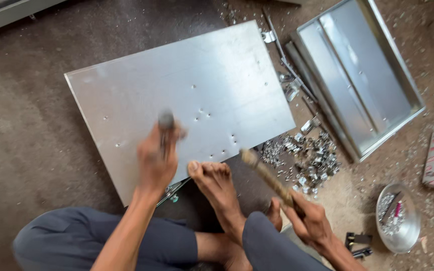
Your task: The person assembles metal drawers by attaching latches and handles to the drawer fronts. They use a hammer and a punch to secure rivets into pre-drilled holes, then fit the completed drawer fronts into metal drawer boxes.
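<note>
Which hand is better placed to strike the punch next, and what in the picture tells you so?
The right hand, probably. It grips the wooden-handled hammer, raised beside the metal sheet. The left hand is busy holding the punch upright on the sheet, so it cannot strike.

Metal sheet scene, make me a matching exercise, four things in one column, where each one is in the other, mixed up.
Things:
1. punch
2. hammer
3. bare foot
4. round bowl

Places:
A. on the floor at the far right
B. in the left hand
C. pressed on the metal sheet near edge
D. in the right hand

Pairs: 1-B, 2-D, 3-C, 4-A
</note>
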